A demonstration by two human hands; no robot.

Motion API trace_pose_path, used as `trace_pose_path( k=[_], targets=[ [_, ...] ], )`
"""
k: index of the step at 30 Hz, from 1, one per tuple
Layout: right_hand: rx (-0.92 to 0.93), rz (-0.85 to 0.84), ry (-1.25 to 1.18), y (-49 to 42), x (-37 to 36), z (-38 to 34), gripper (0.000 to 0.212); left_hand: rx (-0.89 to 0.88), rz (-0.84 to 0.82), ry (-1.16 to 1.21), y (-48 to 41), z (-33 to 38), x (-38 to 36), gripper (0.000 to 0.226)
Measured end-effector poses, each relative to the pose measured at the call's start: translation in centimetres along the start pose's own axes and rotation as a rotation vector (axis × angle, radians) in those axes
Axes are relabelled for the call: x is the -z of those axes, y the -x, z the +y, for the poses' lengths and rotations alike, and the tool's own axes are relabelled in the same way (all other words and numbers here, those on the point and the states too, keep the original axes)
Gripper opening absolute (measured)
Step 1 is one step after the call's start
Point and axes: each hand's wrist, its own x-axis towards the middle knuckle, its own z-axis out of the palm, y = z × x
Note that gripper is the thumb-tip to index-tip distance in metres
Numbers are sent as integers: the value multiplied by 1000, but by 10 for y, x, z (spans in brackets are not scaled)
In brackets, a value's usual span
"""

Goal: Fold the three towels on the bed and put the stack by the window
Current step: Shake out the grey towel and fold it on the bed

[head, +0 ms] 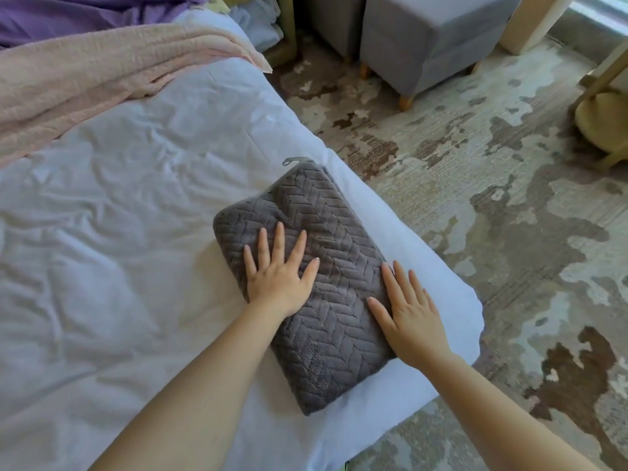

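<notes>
A folded grey towel (326,239) with a herringbone texture lies near the right edge of the white bed (119,232). My left hand (278,270) presses flat on the towel's left half, fingers spread and straight. At the towel's right edge rests my right hand (407,314), flat, fingers straight, partly on the towel and partly on the sheet. A pink towel (85,83) lies unfolded and rumpled across the far left of the bed. Beyond it, at the top left corner, lies a purple cloth (68,15).
Two grey upholstered stools (424,42) stand on the patterned carpet (492,198) beyond the bed's corner. A wooden stand with a yellow base (601,120) is at the right. Bright window light (605,8) shows at the top right corner.
</notes>
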Motion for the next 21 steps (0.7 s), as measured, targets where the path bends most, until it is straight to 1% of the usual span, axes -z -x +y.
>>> trace_pose_path(
  k=[1,3,5,7,9,11,13,15,16,19,21],
  targets=[
    [-11,23,-50,0,3,3,73,5,25,17,0,-1,3,67],
    [-49,132,-200,-4,13,4,67,-12,138,80,-3,-3,14,63],
    [-122,228,-363,-13,24,1,52,-42,272,157,-16,-4,31,54],
    [-170,264,-455,-21,30,-2,36,-59,340,183,-36,-3,49,49],
    [-168,262,-433,-26,32,-4,26,-107,317,241,-57,2,63,48],
    [-157,230,-392,-27,30,-5,23,-206,250,284,-74,7,70,47],
    [-148,204,-370,-26,29,-5,22,-281,189,190,-88,10,72,50],
    [-119,206,-334,-23,29,-5,22,-306,129,89,-102,13,75,51],
    [-98,206,-301,-22,30,-4,23,-310,111,64,-109,15,76,46],
    [-80,186,-216,-15,35,0,25,-336,133,44,-121,18,85,19],
    [-120,171,-224,-9,38,3,26,-329,163,62,-125,19,93,15]
  ],
)
